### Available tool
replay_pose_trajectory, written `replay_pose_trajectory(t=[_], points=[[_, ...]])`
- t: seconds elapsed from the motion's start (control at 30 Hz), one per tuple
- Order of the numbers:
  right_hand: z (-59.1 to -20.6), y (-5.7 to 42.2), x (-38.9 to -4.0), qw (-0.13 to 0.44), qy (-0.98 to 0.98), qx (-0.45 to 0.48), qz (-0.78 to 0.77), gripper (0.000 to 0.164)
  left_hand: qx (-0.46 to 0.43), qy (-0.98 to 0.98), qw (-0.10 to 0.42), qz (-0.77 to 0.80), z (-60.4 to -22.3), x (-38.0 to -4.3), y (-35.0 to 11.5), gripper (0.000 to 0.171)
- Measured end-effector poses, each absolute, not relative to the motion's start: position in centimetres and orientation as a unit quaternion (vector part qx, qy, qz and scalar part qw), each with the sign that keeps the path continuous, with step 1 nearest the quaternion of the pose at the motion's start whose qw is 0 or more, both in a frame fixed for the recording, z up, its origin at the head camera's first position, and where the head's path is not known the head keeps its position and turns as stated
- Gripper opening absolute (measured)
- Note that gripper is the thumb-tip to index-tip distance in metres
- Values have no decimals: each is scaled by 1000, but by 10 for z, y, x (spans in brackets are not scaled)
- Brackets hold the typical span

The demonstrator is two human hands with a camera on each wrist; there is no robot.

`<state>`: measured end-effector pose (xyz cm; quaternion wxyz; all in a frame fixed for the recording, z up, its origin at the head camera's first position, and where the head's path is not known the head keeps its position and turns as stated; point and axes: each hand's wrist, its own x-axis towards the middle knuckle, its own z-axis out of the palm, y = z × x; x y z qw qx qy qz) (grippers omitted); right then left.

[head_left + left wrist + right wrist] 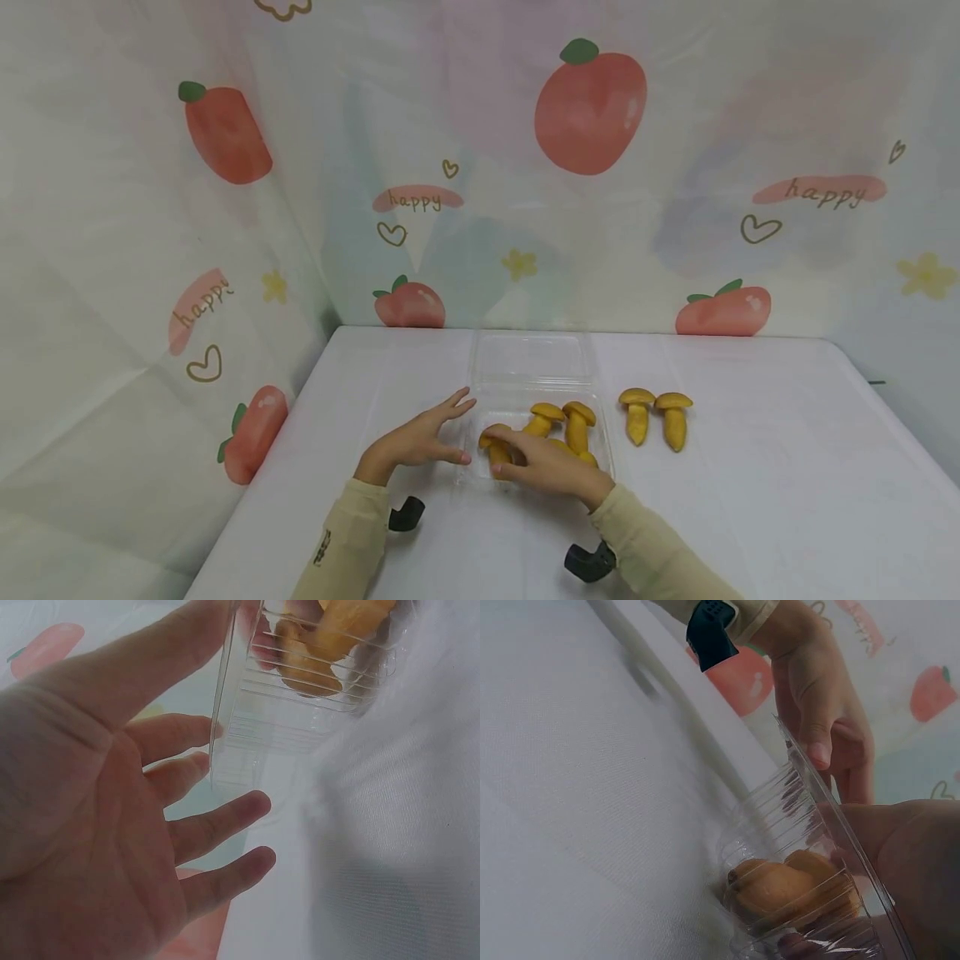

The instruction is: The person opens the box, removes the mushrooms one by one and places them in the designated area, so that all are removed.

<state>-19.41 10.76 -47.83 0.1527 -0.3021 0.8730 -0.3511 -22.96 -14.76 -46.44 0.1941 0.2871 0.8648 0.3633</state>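
A clear plastic clamshell box (606, 446) lies on the table with its lid (532, 358) folded back. Several yellow toy mushrooms sit inside, including one (577, 425) near the right wall. My right hand (551, 467) reaches into the box, thumb and fingers round the leftmost mushroom (498, 452); the fingertips are partly hidden. At the box's left side is my left hand (420, 442), fingers spread and its thumb at the rim. The left wrist view shows that hand's palm with nothing in it. Through the ribbed wall, mushrooms (780, 889) appear in the right wrist view.
To the right of the box, two more mushrooms (637, 414) (675, 423) lie side by side on the white table (757, 492). Black curved pieces (588, 563) are at both forearms. A fruit-printed curtain (480, 108) rises behind the table and along its left side.
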Motion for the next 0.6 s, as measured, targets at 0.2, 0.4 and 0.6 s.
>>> replay_pose_trajectory(t=[0.2,0.4,0.6], points=[[-479,111,-194,131,861,-303,-386,52,287,866,194,361,-465,-231,-147,90],[-474,115,-192,83,853,-301,-418,52,277,869,196,361,-465,-230,-145,89],[-469,122,-190,47,857,-290,-423,52,274,870,195,359,-466,-230,-146,90]])
